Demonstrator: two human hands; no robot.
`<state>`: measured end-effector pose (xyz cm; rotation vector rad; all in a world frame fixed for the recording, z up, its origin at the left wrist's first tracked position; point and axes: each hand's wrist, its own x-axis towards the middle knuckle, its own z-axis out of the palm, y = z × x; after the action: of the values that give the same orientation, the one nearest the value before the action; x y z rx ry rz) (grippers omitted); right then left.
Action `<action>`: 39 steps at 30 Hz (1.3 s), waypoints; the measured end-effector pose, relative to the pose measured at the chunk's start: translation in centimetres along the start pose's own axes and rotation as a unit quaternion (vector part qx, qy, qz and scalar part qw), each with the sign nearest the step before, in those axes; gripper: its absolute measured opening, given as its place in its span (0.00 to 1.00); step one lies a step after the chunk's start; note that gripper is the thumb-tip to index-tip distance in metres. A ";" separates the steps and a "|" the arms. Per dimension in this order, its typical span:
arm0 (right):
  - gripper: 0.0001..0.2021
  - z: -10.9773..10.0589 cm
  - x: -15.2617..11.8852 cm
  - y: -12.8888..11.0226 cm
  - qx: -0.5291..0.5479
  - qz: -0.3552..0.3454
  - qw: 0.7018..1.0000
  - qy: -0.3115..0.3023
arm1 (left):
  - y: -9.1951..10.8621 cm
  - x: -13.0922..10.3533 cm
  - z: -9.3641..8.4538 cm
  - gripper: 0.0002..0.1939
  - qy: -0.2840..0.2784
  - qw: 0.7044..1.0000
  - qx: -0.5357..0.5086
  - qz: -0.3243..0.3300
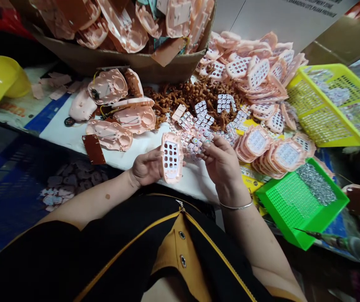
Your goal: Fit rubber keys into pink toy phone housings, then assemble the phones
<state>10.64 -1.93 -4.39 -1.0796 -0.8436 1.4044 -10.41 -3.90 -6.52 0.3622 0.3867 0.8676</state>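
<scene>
My left hand (148, 167) holds a pink plastic shell (171, 158) upright by its left edge; the shell has rows of square holes in a white panel. Just right of it, my right hand (220, 161) has its thumb and fingers pinched on a small sheet of printed keys (198, 142). Loose key pieces (187, 121) lie beyond my hands, against a heap of small brown parts (180, 95). Stacked pink shells with white key panels (257, 140) stand to the right of my right hand.
A cardboard box (129, 63) of pink housings stands at the back. Wired housings (109, 86) lie left. At right are a yellow basket (333, 113), a green basket of screws (293, 209) and an electric screwdriver (333, 240). A yellow bowl-like object (2, 79) is far left.
</scene>
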 end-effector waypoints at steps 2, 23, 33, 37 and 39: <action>0.09 0.1 -0.3 0.1 -0.013 -0.025 1.000 0.003 | 0.0 0.0 0.0 0.28 -0.002 1.000 -0.001 0.000; 0.15 2.3 -3.2 0.1 -0.450 -0.412 0.764 -0.211 | -0.3 0.1 -0.7 0.16 0.016 0.999 -0.028 -0.013; 0.26 1.8 -4.1 1.0 -0.549 -0.472 0.653 -0.220 | -0.1 0.0 0.2 0.18 0.030 0.998 -0.058 -0.001; 0.20 2.0 -5.1 1.6 -0.541 -0.526 0.629 -0.187 | 0.0 -0.1 0.0 0.22 0.015 1.000 -0.013 0.000; 0.20 1.7 -5.4 1.4 -0.529 -0.538 0.634 -0.167 | 0.1 -0.1 0.1 0.25 0.006 1.000 0.015 0.002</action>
<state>8.32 -7.27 -4.37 -0.7513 -2.2570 -0.0895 -10.49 -3.88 -6.41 0.3869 0.4103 0.8680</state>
